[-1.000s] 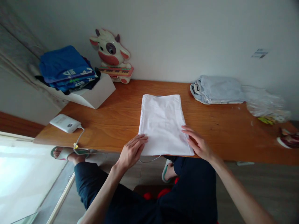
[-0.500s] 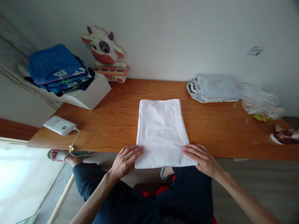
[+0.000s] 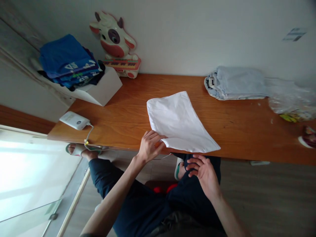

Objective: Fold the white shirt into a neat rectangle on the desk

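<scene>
A folded white cloth [image 3: 179, 121] lies on the wooden table [image 3: 242, 128], turned at an angle with its near edge at the table's front. My left hand [image 3: 149, 146] pinches the cloth's near left corner. My right hand [image 3: 203, 172] hovers below the table edge over my lap, fingers apart and holding nothing, just under the cloth's near right corner.
A white box [image 3: 98, 93] with a stack of blue clothes [image 3: 67, 65] stands back left, next to a cow-shaped toy keyboard [image 3: 116, 44]. A folded light-blue garment [image 3: 237, 82] and a plastic bag [image 3: 292, 98] lie back right. A white device [image 3: 74, 120] with a cable sits at the left edge.
The cloth has been turned clockwise, no longer square to the table edge. My right hand has let go of it and dropped below the table edge; my left hand now grips its corner.
</scene>
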`<state>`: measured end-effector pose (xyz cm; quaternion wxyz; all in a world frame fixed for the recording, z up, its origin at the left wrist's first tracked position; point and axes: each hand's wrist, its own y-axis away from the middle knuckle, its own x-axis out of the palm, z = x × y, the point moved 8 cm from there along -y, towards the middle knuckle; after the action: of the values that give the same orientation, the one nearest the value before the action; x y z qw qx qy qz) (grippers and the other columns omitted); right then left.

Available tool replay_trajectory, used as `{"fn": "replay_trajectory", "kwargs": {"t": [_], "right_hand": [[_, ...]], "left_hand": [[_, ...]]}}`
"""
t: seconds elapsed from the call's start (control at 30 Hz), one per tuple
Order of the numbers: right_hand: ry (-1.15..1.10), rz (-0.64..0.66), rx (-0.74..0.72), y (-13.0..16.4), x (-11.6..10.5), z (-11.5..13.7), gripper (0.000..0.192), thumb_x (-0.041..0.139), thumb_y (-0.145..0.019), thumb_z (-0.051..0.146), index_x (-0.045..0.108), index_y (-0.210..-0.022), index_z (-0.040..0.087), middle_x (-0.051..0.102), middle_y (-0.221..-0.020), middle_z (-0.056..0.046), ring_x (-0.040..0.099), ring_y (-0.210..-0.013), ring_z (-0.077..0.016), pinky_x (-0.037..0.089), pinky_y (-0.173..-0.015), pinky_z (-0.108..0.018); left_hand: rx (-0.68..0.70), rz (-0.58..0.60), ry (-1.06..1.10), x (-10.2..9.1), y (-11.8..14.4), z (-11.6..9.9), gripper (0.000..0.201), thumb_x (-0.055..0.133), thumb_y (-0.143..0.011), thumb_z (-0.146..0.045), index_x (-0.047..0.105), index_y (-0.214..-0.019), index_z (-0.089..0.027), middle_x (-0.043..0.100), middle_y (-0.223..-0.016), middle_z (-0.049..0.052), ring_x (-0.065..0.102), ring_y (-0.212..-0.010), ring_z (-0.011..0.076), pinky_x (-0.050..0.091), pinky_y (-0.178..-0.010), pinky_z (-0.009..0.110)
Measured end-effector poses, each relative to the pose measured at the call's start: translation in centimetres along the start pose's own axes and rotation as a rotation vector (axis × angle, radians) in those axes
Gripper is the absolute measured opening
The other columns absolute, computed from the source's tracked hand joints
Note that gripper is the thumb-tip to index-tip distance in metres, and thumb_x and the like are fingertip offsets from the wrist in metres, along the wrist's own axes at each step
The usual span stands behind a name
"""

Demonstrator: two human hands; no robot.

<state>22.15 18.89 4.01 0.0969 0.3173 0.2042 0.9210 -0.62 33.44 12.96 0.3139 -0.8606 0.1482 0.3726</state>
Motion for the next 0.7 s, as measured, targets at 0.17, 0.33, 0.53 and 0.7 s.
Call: {"fn": "replay_trajectory", "kwargs": {"t": [0.17, 0.33, 0.53, 0.7], "right_hand": [[-0.002, -0.101, 0.098, -1.5, -1.3, 1.9, 0.053, 0.074, -0.088, 0.070, 0.069, -0.124, 0.031, 0.077, -0.121, -0.005, 0.076, -0.094, -0.0279, 0.066, -0.065, -0.039], [0.313, -0.411, -0.089, -2.8, -9.9, 7.5, 0.058, 0.095, -0.069, 0.042, 0.073, -0.121, 0.030, 0.077, -0.127, -0.004, 0.072, -0.112, -0.0309, 0.065, -0.076, -0.036], [0.654, -0.447, -0.125, -9.1, -14.2, 14.7, 0.080, 0.091, -0.070, 0.051, 0.062, -0.143, 0.033, 0.072, -0.140, -0.007, 0.070, -0.120, -0.0387, 0.063, -0.096, -0.050], [0.757, -0.364, -0.294, -10.5, -12.3, 17.0, 0.106, 0.087, -0.078, 0.053, 0.033, -0.167, 0.034, 0.063, -0.154, -0.009, 0.061, -0.139, -0.0366, 0.047, -0.120, -0.055]], "left_hand": [[0.175, 0.079, 0.074, 3.6, 3.5, -4.7, 0.031, 0.063, -0.099, -0.027, 0.074, -0.128, -0.025, 0.079, -0.115, 0.009, 0.068, -0.103, 0.0254, 0.051, -0.089, 0.042], [-0.258, -0.206, 0.624, 10.5, 11.4, -8.2, 0.018, 0.062, -0.103, -0.036, 0.072, -0.114, -0.026, 0.076, -0.105, 0.009, 0.071, -0.097, 0.0251, 0.056, -0.085, 0.040], [-1.002, -0.208, 1.469, 24.7, 14.7, -11.8, 0.040, 0.069, -0.098, -0.057, 0.077, -0.104, -0.018, 0.077, -0.094, 0.012, 0.072, -0.087, 0.0229, 0.055, -0.081, 0.036], [-1.051, 0.128, 1.925, 29.9, 13.1, -12.6, 0.060, 0.084, -0.075, -0.074, 0.084, -0.111, -0.025, 0.081, -0.123, 0.017, 0.076, -0.118, 0.0373, 0.057, -0.101, 0.049]]}}
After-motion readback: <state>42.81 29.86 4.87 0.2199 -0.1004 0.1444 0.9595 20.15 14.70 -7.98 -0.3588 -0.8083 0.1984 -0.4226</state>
